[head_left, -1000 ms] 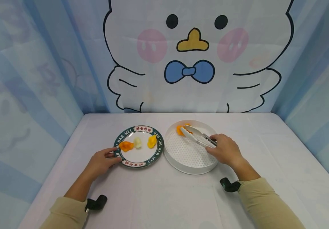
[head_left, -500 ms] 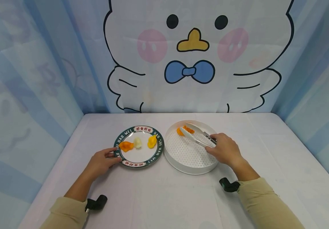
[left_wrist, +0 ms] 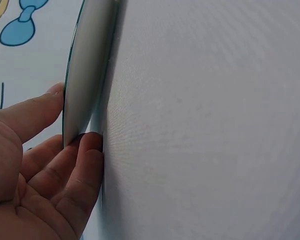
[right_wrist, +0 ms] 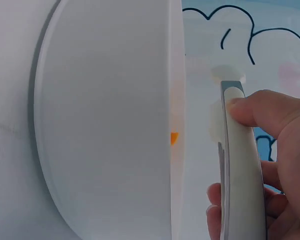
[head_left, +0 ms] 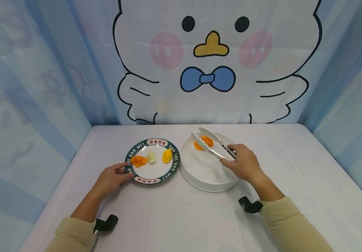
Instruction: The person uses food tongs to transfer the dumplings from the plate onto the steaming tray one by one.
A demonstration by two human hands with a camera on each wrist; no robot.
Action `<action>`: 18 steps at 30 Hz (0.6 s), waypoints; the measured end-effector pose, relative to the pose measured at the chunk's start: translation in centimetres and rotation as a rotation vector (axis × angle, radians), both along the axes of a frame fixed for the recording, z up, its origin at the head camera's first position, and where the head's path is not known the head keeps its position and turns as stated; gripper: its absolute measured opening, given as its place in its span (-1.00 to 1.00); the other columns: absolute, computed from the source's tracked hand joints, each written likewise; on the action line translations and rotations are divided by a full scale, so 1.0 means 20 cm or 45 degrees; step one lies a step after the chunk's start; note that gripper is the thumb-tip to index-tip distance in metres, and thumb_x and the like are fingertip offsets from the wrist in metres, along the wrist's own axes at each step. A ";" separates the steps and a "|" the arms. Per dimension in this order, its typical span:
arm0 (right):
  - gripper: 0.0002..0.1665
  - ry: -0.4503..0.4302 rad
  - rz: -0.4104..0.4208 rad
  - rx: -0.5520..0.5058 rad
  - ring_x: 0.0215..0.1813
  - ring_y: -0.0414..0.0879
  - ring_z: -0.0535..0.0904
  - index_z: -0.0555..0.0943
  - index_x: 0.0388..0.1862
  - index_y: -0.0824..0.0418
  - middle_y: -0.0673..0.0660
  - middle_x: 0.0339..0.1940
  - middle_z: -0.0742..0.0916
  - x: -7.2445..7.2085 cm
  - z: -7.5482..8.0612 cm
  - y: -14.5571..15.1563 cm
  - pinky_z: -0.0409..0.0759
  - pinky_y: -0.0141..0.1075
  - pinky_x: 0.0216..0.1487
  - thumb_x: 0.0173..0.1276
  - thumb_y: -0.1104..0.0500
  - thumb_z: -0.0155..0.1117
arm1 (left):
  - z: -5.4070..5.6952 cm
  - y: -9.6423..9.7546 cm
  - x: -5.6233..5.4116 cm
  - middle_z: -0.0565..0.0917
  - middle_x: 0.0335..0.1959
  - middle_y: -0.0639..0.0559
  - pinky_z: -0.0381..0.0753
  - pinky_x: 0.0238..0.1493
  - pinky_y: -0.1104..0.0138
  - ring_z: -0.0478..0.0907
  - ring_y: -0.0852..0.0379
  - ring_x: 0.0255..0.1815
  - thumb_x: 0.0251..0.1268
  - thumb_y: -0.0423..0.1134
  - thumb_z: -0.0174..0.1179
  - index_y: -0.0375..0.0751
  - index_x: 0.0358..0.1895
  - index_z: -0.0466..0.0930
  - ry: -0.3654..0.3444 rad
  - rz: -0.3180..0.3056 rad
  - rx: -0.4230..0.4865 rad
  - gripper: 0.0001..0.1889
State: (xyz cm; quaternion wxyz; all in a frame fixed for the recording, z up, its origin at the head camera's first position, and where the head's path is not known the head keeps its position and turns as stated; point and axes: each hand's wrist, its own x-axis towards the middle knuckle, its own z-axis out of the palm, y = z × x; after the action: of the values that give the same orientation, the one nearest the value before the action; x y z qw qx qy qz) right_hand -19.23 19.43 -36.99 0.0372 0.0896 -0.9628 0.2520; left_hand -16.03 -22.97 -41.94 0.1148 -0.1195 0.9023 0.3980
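Observation:
With its thumb at the rim and fingers underneath, my left hand [head_left: 112,179] pinches the left edge of a white plate with a green, lettered rim [head_left: 176,161]. On that plate lie an orange dumpling-shaped piece [head_left: 138,161], a pale green piece [head_left: 151,157] and a yellow piece [head_left: 167,156]. My right hand [head_left: 245,163] grips metal tongs [right_wrist: 242,165], thumb along one arm. Their tips are spread over the round white tray [head_left: 214,175]. Orange pieces [head_left: 208,141] lie at the tray's far side, seen between the tong arms; their contact with the tongs cannot be told.
Plate and tray stand side by side, almost touching, on a white-covered table [head_left: 174,217]. A printed curtain [head_left: 209,105] hangs directly behind the table's far edge. Black wrist mounts [head_left: 106,223] sit at both sleeves.
The tongs have risen slightly and moved left, their tips spreading wider; the right hand has shifted the same way. An orange piece between them shows more fully. My left hand and plate stay put.

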 end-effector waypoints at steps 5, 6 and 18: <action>-0.25 -0.059 0.045 -0.135 0.03 0.18 0.55 0.49 0.31 0.41 0.37 0.13 0.61 0.02 -0.01 -0.02 0.58 0.01 -0.04 0.31 -0.04 0.39 | 0.00 0.00 0.00 0.49 0.28 -0.41 0.50 0.22 -0.07 0.46 -0.28 0.21 0.35 -0.02 0.31 -0.29 0.47 0.31 0.000 -0.003 -0.005 -0.27; -0.25 -0.080 0.054 -0.160 0.01 0.16 0.55 0.49 0.31 0.40 0.36 0.12 0.62 0.02 -0.01 -0.03 0.59 -0.02 -0.08 0.31 -0.06 0.40 | 0.00 0.00 0.00 0.49 0.28 -0.41 0.50 0.23 -0.07 0.46 -0.29 0.22 0.35 -0.02 0.31 -0.29 0.47 0.31 0.001 -0.003 -0.006 -0.27; -0.26 -0.154 0.204 -0.253 -0.09 0.03 0.56 0.57 0.23 0.34 0.17 -0.03 0.67 0.09 -0.01 -0.15 0.59 -0.25 -0.27 0.20 -0.08 0.49 | -0.01 0.00 0.00 0.49 0.29 -0.40 0.50 0.22 -0.07 0.47 -0.28 0.23 0.34 0.00 0.31 -0.27 0.47 0.31 0.004 -0.006 0.011 -0.26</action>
State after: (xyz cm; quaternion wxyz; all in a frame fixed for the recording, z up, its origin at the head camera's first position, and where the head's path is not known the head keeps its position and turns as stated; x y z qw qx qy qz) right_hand -17.36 16.42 -37.25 -0.0322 0.1468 -0.9234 0.3532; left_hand -16.13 -23.01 -42.10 0.1147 -0.1160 0.9010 0.4019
